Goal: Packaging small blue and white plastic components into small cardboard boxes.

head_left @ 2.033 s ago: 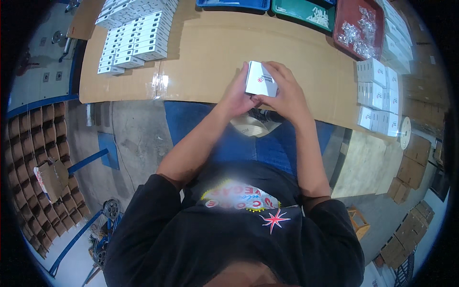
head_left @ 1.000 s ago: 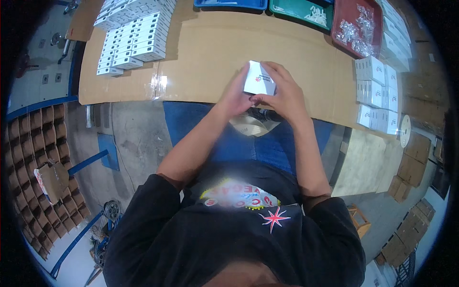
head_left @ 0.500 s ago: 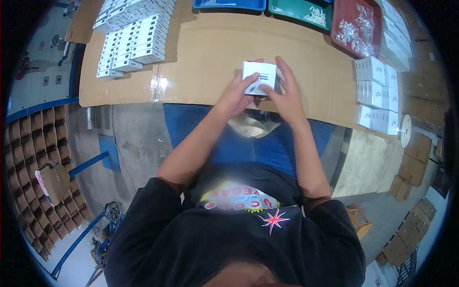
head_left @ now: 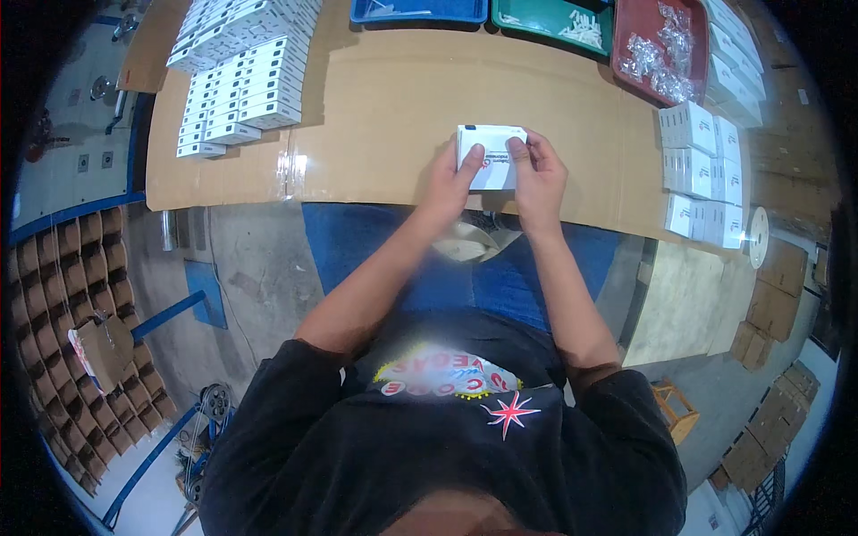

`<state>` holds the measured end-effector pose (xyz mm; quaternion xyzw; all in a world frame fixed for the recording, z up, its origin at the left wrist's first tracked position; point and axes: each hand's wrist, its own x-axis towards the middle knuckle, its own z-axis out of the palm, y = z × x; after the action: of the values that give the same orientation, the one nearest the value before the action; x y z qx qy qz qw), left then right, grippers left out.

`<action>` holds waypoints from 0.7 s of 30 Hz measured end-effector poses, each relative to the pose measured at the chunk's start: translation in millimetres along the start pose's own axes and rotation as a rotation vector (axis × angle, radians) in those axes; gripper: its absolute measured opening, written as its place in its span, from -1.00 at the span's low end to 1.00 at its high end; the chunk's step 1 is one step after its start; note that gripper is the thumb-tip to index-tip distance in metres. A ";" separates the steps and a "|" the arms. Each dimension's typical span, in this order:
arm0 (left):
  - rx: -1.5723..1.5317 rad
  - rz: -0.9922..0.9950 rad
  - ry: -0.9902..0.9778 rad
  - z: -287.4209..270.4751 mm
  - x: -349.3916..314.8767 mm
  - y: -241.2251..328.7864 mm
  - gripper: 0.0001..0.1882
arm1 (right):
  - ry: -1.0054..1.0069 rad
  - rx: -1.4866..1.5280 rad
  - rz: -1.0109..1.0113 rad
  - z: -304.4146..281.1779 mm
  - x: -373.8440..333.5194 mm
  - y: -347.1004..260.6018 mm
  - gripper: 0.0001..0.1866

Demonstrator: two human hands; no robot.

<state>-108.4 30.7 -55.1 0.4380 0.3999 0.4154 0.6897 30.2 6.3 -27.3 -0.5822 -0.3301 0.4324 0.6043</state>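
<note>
A small white carton point(head_left: 491, 170) with print on its face is held between my two hands, above the near edge of the cardboard-covered table point(head_left: 384, 107). My left hand point(head_left: 453, 179) grips its left side, thumb lying on the printed face. On the right side, my right hand point(head_left: 538, 179) closes round the carton, with its thumb pressed near the upper right corner. The other fingers of both hands are mostly hidden behind the carton.
Stacked white cartons point(head_left: 241, 89) stand at the table's left. More white boxes point(head_left: 702, 170) are piled at the right edge. Along the back lie a blue tray point(head_left: 420, 16), a green tray point(head_left: 527, 29) with white pieces, and a red tray point(head_left: 626, 76) with clear-wrapped parts.
The carton has been turned slightly and sits a little lower in view. My right hand's fingers, raised and spread before, are now closed on its right side.
</note>
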 end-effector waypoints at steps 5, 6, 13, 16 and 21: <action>-0.133 -0.121 0.016 -1.1 -0.7 1.7 -0.58 | 0.007 0.029 0.003 1.2 1.3 4.5 -0.69; -0.133 -0.121 0.016 -2.8 -0.5 -0.3 -0.58 | -0.004 0.034 -0.011 0.6 1.9 7.0 -0.70; -0.158 -0.081 -0.011 -3.4 -1.3 1.3 -0.54 | -0.012 0.056 -0.049 -0.2 1.7 7.7 -0.69; -0.190 -0.050 -0.051 8.7 -4.8 19.1 -0.48 | 0.025 -0.016 -0.064 0.6 0.0 8.5 -0.67; -0.190 0.015 -0.091 18.1 -8.4 25.6 -0.48 | 0.073 -0.037 -0.125 5.5 -4.0 17.5 -0.51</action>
<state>-100.3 24.9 -24.2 0.3920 0.3235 0.4363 0.7425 21.2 4.0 -43.6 -0.5869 -0.3515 0.3662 0.6308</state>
